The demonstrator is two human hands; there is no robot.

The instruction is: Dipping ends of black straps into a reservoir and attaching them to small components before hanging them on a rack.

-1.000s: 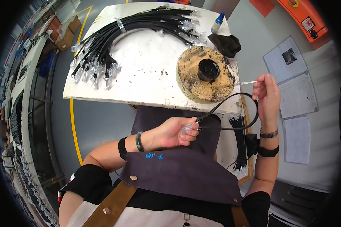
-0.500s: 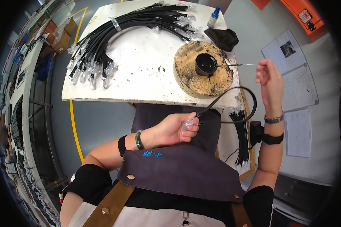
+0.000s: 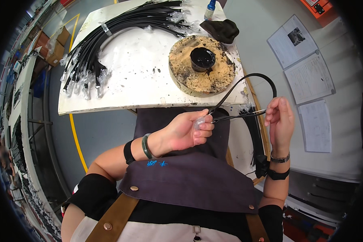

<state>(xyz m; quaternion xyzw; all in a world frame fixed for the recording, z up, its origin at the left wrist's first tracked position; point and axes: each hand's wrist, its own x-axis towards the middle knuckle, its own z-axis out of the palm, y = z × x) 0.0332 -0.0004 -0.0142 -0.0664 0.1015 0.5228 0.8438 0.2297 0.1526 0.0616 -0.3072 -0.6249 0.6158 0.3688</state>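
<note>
Closed around the plastic-wrapped metal ends of a narrow black strap (image 3: 266, 78) is my left hand (image 3: 189, 131). Clear plastic (image 3: 199, 122) pokes out between its fingers. From there the strap bends to the right in a large loop. My right hand (image 3: 281, 121) pinches a thin metal rod (image 3: 260, 110), whose tip end lies along the loop's lower run; whether it touches cannot be told. Beyond the loop, a small cup (image 3: 198, 68) of glossy black liquid stands on a round, black-stained tan block (image 3: 181, 70).
A curved bundle of black straps (image 3: 97, 40) lies on the white table (image 3: 137, 80). Behind the block are a dark cloth (image 3: 222, 30) and a blue bottle (image 3: 209, 10). More black straps (image 3: 255, 139) hang or lie at right, beside papers (image 3: 310, 76) on the wall.
My right hand has brought the rod out of the cup, down and toward me, to the strap loop. My left hand keeps its hold; the loop has tilted slightly upward.
</note>
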